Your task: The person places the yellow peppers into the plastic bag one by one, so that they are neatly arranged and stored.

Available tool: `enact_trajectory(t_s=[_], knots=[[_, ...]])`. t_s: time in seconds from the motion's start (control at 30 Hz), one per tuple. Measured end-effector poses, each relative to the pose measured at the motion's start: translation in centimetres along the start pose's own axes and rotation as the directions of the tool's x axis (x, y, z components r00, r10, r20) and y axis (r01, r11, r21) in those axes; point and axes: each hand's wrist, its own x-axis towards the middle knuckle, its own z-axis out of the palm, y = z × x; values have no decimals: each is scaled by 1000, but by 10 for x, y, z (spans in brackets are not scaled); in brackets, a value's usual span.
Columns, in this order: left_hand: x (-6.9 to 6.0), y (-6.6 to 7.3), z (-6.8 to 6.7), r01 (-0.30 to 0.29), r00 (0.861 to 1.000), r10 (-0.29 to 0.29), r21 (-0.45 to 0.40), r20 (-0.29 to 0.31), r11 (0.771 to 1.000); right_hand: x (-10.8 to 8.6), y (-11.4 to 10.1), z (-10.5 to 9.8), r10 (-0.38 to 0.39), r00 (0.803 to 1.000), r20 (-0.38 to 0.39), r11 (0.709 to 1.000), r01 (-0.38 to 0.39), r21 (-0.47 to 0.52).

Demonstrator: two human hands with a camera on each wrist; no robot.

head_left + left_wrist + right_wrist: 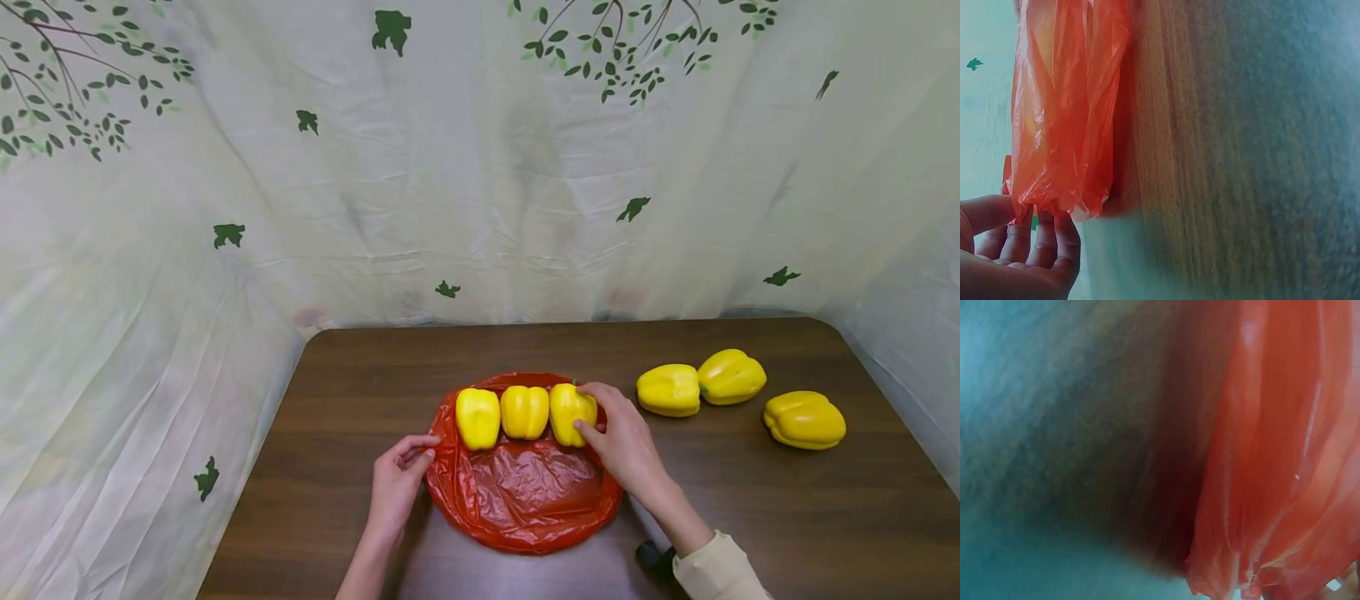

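Observation:
A red plastic bag [532, 496], its rim rolled outward, lies on the table. Along its far side stand three yellow bell peppers in a row: a left one [477, 419], a middle one [525, 412] and a right one [572, 414]. My right hand [626, 442] grips the right pepper between thumb and fingers. At the bag's left rim, my left hand [397, 483] pinches the plastic between thumb and fingers. The left wrist view shows this hand [1029, 250] at the gathered edge of the bag [1066, 125]. In the right wrist view, the bag [1272, 456] hides most of the right hand.
Three more yellow peppers lie on the brown table [360, 375] to the right: one [668, 390] beside another [732, 377], and a separate one [805, 420] nearer the right edge. A leaf-patterned curtain [480, 183] hangs behind the table. A black object [654, 557] shows by the right wrist.

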Motion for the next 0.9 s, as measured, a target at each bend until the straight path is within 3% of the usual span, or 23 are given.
enact_trajectory(t_s=[0.53, 0.9], knots=[[-2, -3, 2, 4, 1000, -4, -3, -4, 1000, -5, 2, 2, 2, 1000, 2, 999, -2, 33], [-1, -4, 0, 1, 1000, -1, 5, -12, 1000, -25, 3, -18, -33, 999, -43, 999, 35, 40]])
